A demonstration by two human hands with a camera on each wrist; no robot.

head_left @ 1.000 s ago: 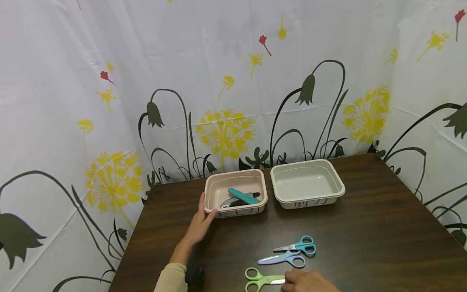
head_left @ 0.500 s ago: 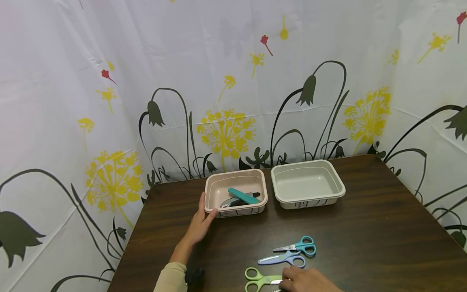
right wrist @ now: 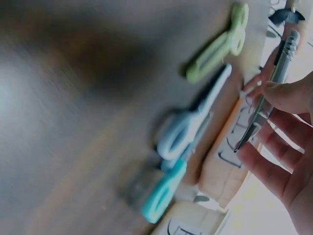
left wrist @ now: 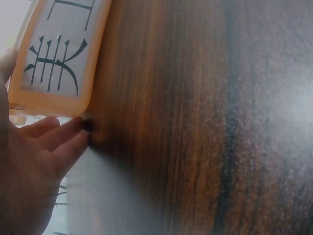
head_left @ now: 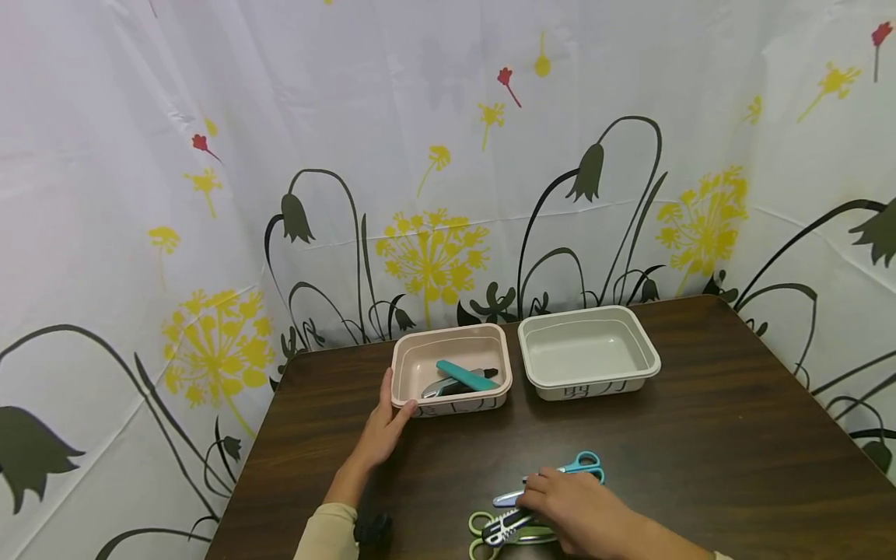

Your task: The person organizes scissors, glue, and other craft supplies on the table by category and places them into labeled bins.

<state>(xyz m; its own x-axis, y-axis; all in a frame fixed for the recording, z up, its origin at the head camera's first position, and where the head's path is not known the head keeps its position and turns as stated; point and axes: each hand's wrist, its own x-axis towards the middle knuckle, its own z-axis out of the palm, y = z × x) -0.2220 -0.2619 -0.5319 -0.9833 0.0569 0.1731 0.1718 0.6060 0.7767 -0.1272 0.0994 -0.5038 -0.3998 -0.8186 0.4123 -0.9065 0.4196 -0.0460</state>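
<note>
My left hand [head_left: 379,432] rests against the left end of the pinkish plastic bin [head_left: 448,337], thumb at its front rim and fingers extended along the side. In the left wrist view those fingers [left wrist: 66,139] lie right at the bin's lettered wall [left wrist: 56,100]. My right hand [head_left: 584,509] pinches a black-and-white utility knife [head_left: 498,530] between thumb and fingers; the right wrist view shows the knife [right wrist: 278,76] edge-on. Beneath it on the table lie green scissors [head_left: 481,523]. Lavender scissors [head_left: 507,499] and teal scissors [head_left: 589,463] are partly hidden behind the right hand.
Inside the pinkish bin lie a teal elongated tool [head_left: 467,376] and silver-and-black cutters [head_left: 437,386]. A pale grey-green bin [head_left: 553,393] stands to its right, nothing showing inside. The dark wood table [head_left: 721,435] ends at a flower-printed curtain [head_left: 448,117].
My right hand has moved up and left, bringing the utility knife into view over the green scissors and covering part of the other scissors. The left hand has stayed at the bin.
</note>
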